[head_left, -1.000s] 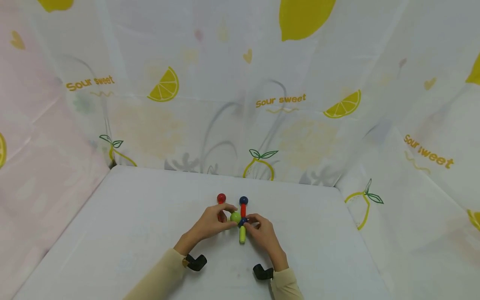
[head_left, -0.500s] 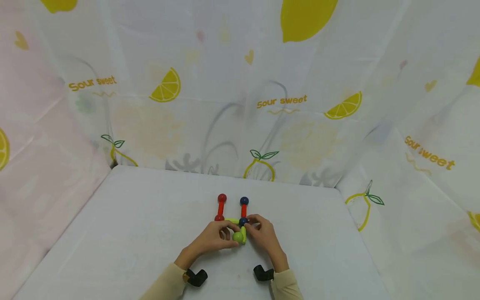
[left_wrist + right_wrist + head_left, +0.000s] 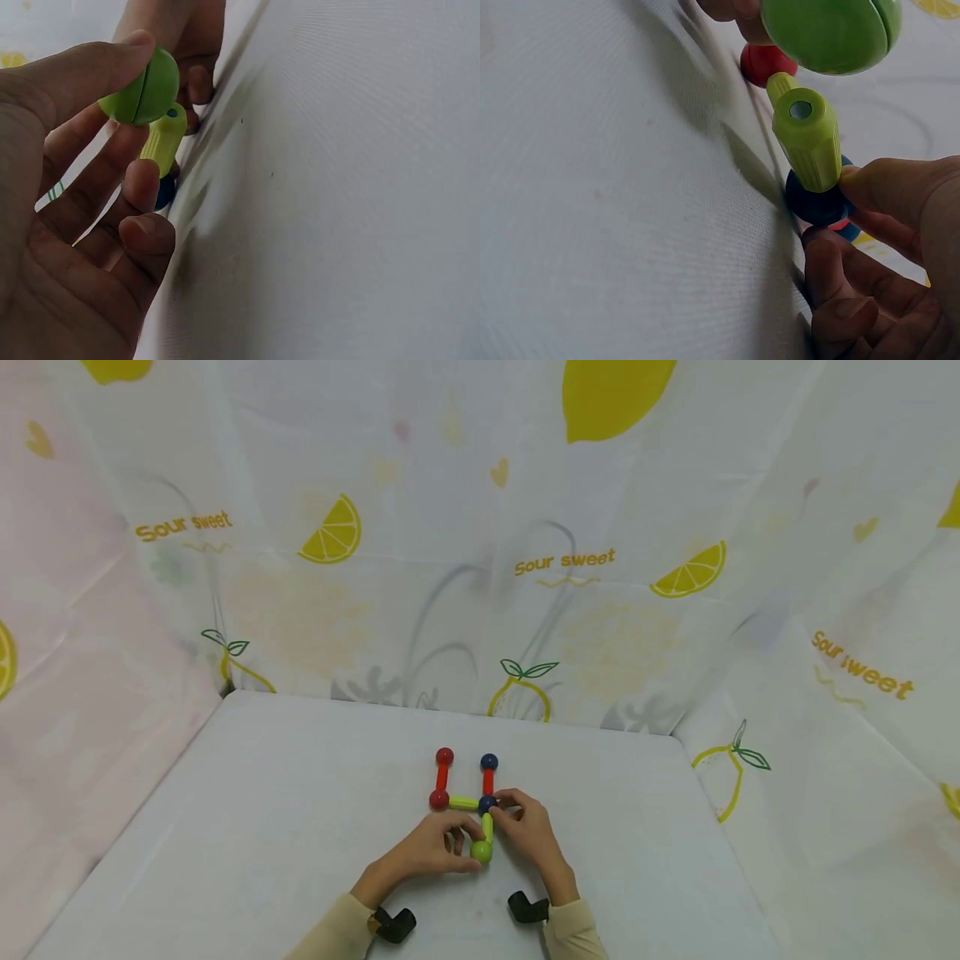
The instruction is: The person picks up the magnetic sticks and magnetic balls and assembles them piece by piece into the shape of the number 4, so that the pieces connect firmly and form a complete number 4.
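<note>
My left hand [image 3: 429,847] pinches a green ball [image 3: 482,852] between thumb and fingers. The ball is close to the near end of a yellow-green magnetic rod [image 3: 808,139], whose bare metal tip shows in the right wrist view. With thumb and fingertips, my right hand [image 3: 529,833] holds a blue ball [image 3: 487,803] to which that rod is joined. From the same blue ball, another yellow-green rod [image 3: 464,803] runs left to a red ball [image 3: 438,798]. A red rod [image 3: 488,782] leads away from it to a second blue ball [image 3: 489,762].
Another red rod [image 3: 442,777] joins the left red ball to a farther red ball [image 3: 445,756]. Everything lies on a white table [image 3: 300,777]. Lemon-printed cloth [image 3: 420,610] hangs behind and at both sides. Each wrist wears a black camera [image 3: 395,925].
My left hand has brought the green ball toward me, from beside the near blue ball to the near rod's free end. The right hand keeps its hold in place.
</note>
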Demonstrator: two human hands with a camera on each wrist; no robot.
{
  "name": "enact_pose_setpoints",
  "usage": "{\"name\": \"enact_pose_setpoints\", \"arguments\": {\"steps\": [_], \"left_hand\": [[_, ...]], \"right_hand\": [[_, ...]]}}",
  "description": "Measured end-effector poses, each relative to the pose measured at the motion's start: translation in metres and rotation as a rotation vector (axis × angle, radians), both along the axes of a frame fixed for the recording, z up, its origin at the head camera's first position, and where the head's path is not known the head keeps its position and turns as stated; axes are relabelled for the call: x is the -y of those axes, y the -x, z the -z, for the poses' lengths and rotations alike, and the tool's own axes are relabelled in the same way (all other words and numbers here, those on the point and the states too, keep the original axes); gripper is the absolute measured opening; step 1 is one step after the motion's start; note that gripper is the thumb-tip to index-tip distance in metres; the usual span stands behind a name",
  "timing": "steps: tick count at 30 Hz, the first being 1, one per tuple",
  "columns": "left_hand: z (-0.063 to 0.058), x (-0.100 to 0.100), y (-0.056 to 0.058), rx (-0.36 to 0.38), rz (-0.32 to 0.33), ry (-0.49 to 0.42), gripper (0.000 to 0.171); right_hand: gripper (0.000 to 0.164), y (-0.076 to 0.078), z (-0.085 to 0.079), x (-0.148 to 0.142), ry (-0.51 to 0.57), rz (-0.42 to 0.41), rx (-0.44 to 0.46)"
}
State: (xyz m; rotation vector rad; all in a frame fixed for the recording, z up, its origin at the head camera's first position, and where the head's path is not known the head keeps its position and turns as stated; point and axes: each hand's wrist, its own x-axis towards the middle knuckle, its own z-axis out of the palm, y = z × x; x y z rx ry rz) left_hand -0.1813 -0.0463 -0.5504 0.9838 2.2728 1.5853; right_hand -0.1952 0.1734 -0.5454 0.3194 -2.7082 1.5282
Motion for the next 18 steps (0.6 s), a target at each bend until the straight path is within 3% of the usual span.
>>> {"name": "enact_pose_setpoints", "arguments": {"steps": [9, 18], "left_hand": [[0.0036, -0.0034, -0.0031, 0.041, -0.011, 0.041, 0.030], [0.0047, -0.0082, -0.0030, 0.018, -0.040, 0.045, 0.030]], "right_hand": [[0.022, 0.0000, -0.0009, 0.0007, -0.005, 0.009, 0.009], [0.021, -0.0006, -0.0010, 0.0012, -0.003, 0.012, 0.017]]}}
